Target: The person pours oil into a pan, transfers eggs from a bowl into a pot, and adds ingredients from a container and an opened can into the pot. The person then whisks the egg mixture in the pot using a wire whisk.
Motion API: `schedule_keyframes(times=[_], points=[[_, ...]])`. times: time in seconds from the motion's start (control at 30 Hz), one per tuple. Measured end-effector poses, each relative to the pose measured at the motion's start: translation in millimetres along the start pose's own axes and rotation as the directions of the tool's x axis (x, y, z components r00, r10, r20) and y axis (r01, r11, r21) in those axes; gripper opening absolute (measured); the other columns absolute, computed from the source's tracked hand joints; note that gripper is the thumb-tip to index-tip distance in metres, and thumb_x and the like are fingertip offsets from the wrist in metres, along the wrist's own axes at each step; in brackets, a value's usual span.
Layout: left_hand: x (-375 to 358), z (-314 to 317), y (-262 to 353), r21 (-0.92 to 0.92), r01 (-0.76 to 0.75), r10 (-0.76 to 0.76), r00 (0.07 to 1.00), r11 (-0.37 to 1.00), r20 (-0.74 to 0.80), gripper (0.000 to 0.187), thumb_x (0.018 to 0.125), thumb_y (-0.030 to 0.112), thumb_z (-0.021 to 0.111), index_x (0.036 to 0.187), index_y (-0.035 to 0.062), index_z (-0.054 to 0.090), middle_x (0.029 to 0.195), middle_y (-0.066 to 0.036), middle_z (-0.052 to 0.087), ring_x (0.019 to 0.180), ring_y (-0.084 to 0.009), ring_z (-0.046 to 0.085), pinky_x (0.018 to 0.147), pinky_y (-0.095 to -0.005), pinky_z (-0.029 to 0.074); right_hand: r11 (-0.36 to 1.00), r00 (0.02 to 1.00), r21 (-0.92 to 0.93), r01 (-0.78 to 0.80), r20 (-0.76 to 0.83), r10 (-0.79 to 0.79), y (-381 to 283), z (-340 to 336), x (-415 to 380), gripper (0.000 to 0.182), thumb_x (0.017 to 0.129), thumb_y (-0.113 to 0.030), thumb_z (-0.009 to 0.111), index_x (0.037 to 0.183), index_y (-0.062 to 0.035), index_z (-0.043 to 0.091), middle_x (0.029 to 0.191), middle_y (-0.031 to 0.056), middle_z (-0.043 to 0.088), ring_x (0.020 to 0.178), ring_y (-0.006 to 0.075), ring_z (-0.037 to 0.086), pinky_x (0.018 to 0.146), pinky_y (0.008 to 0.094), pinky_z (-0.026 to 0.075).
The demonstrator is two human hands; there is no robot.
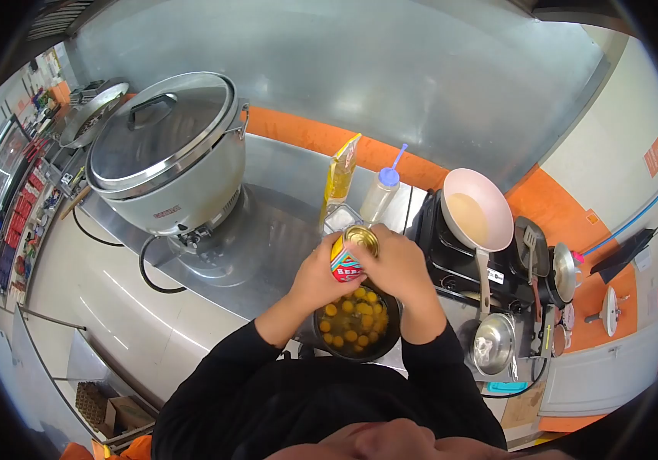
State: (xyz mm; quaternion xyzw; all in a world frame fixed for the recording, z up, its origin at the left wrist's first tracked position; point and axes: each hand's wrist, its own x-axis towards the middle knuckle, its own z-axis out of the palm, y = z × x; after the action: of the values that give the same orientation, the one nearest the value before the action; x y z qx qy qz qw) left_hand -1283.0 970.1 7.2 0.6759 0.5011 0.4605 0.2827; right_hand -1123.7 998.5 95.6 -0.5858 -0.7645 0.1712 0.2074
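Observation:
A red, yellow and blue can (346,262) with a gold metal lid is held between my two hands. My left hand (318,270) wraps round its side. Fingers of my right hand (396,263) are closed on the can at the rim of the lid. Just below my hands sits a dark bowl (394,330) holding several egg yolks in clear liquid (350,322). Behind the can stand a small clear container (340,218) with white contents, a yellow packet (340,176) and a squeeze bottle (379,193) with a blue cap.
A large rice cooker (176,195) stands on the steel counter (268,165) at the left. On the right, a pink pan (500,208) rests on a black stove (452,268). A metal pot (495,343) stands nearer me, and a spatula (530,244) lies in a dark pan.

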Motion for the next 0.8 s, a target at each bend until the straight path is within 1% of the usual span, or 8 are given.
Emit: schedule_keyframes(times=[0.03, 0.07, 0.1, 0.2, 0.3, 0.63, 0.73, 0.8], points=[[-3.9, -8.1, 3.1, -0.104, 0.136, -0.130, 0.989, 0.985, 0.066, 0.083, 0.066, 0.027, 0.088, 0.131, 0.0021, 0.044, 0.118, -0.022, 0.063, 0.108, -0.0350, 0.064, 0.092, -0.0410, 0.051, 0.990, 1.000, 0.137, 0.021, 0.008, -0.022, 7.3, -1.6, -2.5, 0.051, 0.086, -0.050, 0.066, 0.103, -0.0017, 0.067, 0.086, 0.0208, 0.069, 0.089, 0.0385, 0.067, 0.074, 0.0431, 0.053], [-10.4, -9.1, -4.1, -0.126, 0.080, -0.076, 0.996, 0.989, 0.041, 0.078, 0.068, 0.026, 0.087, 0.129, 0.0035, 0.045, 0.106, -0.018, 0.068, 0.097, -0.0301, 0.069, 0.086, -0.0378, 0.053, 0.977, 0.967, 0.091, 0.194, -0.183, -0.176, 18.0, 0.0, -5.6, 0.033, 0.092, -0.034, 0.064, 0.108, -0.0052, 0.069, 0.092, 0.0185, 0.069, 0.089, 0.0360, 0.067, 0.077, 0.0398, 0.053], [-15.7, -15.4, -1.6, -0.122, 0.081, -0.077, 0.996, 0.989, 0.033, 0.078, 0.068, 0.026, 0.087, 0.129, 0.0035, 0.045, 0.106, -0.018, 0.068, 0.097, -0.0301, 0.069, 0.086, -0.0378, 0.053, 0.975, 0.966, 0.093, 0.203, -0.181, -0.184, 23.2, -7.4, -6.7, 0.033, 0.092, -0.034, 0.064, 0.108, -0.0052, 0.069, 0.092, 0.0185, 0.069, 0.089, 0.0360, 0.067, 0.077, 0.0398, 0.053], [-33.3, -27.2, 7.3, -0.196, 0.213, -0.175, 0.966, 0.957, 0.192, 0.079, 0.068, 0.025, 0.087, 0.130, 0.0033, 0.045, 0.106, -0.016, 0.068, 0.097, -0.0257, 0.069, 0.087, -0.0360, 0.052, 0.747, 0.796, 0.327, 0.578, -0.025, -0.605, 32.6, -20.8, -15.7, 0.020, 0.083, -0.005, 0.072, 0.103, -0.0033, 0.070, 0.093, 0.0126, 0.069, 0.086, 0.0298, 0.065, 0.078, 0.0363, 0.053], [-45.8, -25.9, 9.6, -0.253, 0.189, -0.131, 0.964, 0.949, 0.230, 0.079, 0.067, 0.025, 0.087, 0.131, 0.0032, 0.046, 0.105, -0.014, 0.069, 0.096, -0.0221, 0.068, 0.087, -0.0351, 0.052, 0.664, 0.706, 0.312, 0.680, -0.032, -0.707, 43.8, -12.6, -28.9, 0.020, 0.081, -0.006, 0.073, 0.100, -0.0025, 0.070, 0.092, 0.0114, 0.069, 0.086, 0.0297, 0.066, 0.077, 0.0375, 0.053], [-84.0, -7.9, 34.6, -0.077, 0.297, -0.203, 0.799, 0.952, 0.566, 0.083, 0.064, 0.026, 0.090, 0.133, 0.0064, 0.047, 0.109, -0.010, 0.067, 0.099, -0.0201, 0.065, 0.088, -0.0348, 0.051, 0.669, 0.682, 0.207, 0.714, 0.012, -0.731, 75.9, -3.2, -106.4, 0.018, 0.078, -0.005, 0.067, 0.093, -0.0052, 0.057, 0.089, 0.0109, 0.061, 0.084, 0.0312, 0.061, 0.072, 0.0406, 0.051], [-97.1, -0.5, 60.2, 0.103, 0.323, -0.311, 0.701, 0.941, 0.642, 0.080, 0.064, 0.023, 0.087, 0.133, 0.0104, 0.048, 0.092, -0.012, 0.069, 0.070, -0.0227, 0.069, 0.060, -0.0354, 0.056, 0.692, 0.689, 0.302, 0.655, 0.137, -0.712, 96.5, 9.2, -132.0, 0.016, 0.082, -0.006, 0.065, 0.095, -0.0058, 0.056, 0.086, 0.0113, 0.058, 0.083, 0.0321, 0.060, 0.073, 0.0401, 0.049], [-99.8, 6.8, 76.9, 0.113, 0.407, -0.376, 0.657, 0.907, 0.654, 0.079, 0.064, 0.021, 0.087, 0.133, 0.0101, 0.047, 0.091, -0.012, 0.069, 0.067, -0.0217, 0.068, 0.057, -0.0340, 0.056, 0.684, 0.702, 0.397, 0.612, 0.125, -0.701, 105.3, 3.0, -144.6, 0.014, 0.083, -0.006, 0.064, 0.095, -0.0059, 0.056, 0.086, 0.0114, 0.058, 0.083, 0.0319, 0.060, 0.073, 0.0404, 0.049]])
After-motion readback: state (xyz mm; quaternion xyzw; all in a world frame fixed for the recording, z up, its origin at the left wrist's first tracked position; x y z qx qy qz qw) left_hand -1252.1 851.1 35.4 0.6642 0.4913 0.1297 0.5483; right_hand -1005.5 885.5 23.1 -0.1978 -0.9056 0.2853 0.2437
